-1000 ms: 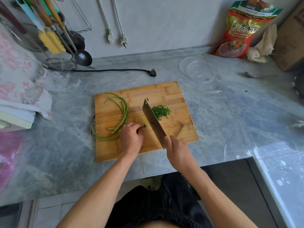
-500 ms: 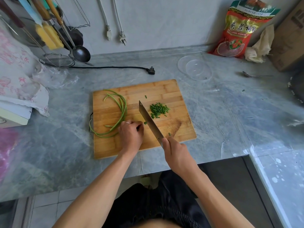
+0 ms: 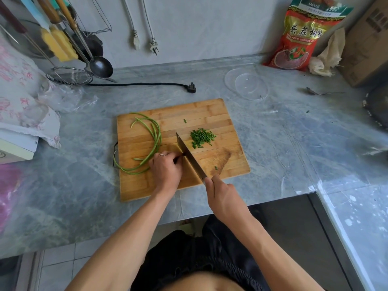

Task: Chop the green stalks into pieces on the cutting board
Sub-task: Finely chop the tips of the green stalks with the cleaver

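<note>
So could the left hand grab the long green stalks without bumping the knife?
Probably yes. The left hand already sits on the green stalks, which curl away to its left on the cutting board. The knife is on its other side.

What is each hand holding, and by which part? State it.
Right hand grips the knife by its handle. Left hand holds the stalks down at their cut end, beside the blade.

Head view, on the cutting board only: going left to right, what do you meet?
Uncut green stalks → left hand pinning their ends → knife held by the right hand → pile of chopped pieces.
</note>
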`<state>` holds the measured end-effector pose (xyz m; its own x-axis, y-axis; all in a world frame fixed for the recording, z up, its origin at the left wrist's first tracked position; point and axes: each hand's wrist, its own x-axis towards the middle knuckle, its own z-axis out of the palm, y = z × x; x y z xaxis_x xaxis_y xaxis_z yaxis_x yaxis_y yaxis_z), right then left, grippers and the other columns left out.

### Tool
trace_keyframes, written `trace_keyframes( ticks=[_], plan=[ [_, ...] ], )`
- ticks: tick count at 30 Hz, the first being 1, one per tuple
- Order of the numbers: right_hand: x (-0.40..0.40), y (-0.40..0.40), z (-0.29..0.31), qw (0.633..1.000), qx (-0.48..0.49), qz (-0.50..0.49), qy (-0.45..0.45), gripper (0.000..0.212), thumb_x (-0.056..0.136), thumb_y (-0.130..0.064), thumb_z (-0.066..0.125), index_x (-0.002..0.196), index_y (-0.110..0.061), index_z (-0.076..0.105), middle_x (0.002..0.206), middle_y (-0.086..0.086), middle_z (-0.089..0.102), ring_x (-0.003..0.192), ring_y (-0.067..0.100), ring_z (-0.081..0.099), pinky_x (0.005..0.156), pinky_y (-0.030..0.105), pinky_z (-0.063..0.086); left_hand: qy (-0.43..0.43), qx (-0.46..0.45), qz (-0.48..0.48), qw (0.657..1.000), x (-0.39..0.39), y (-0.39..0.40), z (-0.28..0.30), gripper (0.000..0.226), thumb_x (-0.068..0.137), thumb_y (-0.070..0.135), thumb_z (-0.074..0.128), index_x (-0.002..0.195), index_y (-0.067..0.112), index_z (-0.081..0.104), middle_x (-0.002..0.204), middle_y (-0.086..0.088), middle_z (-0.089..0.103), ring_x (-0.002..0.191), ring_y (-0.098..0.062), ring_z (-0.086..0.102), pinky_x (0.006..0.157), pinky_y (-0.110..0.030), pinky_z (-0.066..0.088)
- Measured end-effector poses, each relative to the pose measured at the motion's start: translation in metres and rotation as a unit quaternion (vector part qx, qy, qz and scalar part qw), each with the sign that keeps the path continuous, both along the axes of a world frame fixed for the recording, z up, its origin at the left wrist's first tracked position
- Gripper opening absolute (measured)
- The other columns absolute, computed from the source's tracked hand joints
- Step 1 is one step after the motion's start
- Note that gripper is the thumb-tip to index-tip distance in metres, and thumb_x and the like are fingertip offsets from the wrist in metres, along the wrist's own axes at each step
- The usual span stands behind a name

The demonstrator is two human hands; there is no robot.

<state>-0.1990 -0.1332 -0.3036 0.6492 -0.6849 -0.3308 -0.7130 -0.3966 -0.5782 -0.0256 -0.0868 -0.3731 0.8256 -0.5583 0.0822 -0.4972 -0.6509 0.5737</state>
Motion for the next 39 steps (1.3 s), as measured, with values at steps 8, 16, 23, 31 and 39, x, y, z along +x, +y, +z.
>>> trace_keyframes(
  ticks=[8,16,23,31,39],
  plan=[
    [-0.001,0.005,0.006,1.0,-0.014,0.011,0.006,0.041,0.102,-0.048,0.025,0.085,-0.015,0.043,0.062,0.01,0.053,0.049,0.028,0.047,0.045,0.038,0.037,0.0,0.013,-0.002,1.0,0.002,0.0,0.002,0.008,0.085,0.023,0.071,0.084,0.021,0.079,0.083,-0.006,0.068,0.085,-0.031,0.054,0.076,-0.039,0.033],
    [0.0,0.007,0.011,0.999,-0.023,0.021,0.014,0.04,0.102,-0.049,0.024,0.085,-0.016,0.041,0.063,0.008,0.051,0.05,0.028,0.047,0.044,0.033,0.032,-0.01,0.016,-0.008,1.0,0.002,0.002,0.0,0.011,0.086,0.025,0.069,0.088,0.023,0.08,0.088,-0.006,0.069,0.087,-0.03,0.053,0.074,-0.034,0.027],
    [0.0,0.012,0.009,0.997,-0.067,0.03,0.032,0.036,0.103,-0.044,0.025,0.085,-0.016,0.038,0.057,0.003,0.042,0.044,0.023,0.038,0.042,0.033,0.032,-0.03,0.024,-0.024,0.999,0.001,0.002,-0.001,0.01,0.085,0.022,0.069,0.081,0.018,0.077,0.085,-0.007,0.067,0.084,-0.031,0.055,0.073,-0.036,0.032],
    [0.02,0.01,0.003,0.998,-0.053,0.033,0.017,0.035,0.103,-0.045,0.025,0.089,-0.015,0.038,0.062,0.008,0.05,0.05,0.032,0.046,0.046,0.037,0.041,-0.026,0.043,-0.028,0.998,0.006,0.004,-0.003,0.009,0.086,0.024,0.069,0.082,0.02,0.076,0.081,-0.01,0.063,0.083,-0.033,0.054,0.072,-0.039,0.037],
    [0.031,0.009,0.001,0.999,-0.045,0.018,0.011,0.039,0.102,-0.048,0.023,0.097,-0.014,0.042,0.071,0.013,0.057,0.058,0.036,0.056,0.053,0.044,0.051,-0.023,0.045,-0.022,0.998,0.004,0.004,-0.005,0.014,0.087,0.024,0.067,0.079,0.016,0.076,0.08,-0.012,0.061,0.083,-0.034,0.053,0.073,-0.04,0.038]
  ],
)
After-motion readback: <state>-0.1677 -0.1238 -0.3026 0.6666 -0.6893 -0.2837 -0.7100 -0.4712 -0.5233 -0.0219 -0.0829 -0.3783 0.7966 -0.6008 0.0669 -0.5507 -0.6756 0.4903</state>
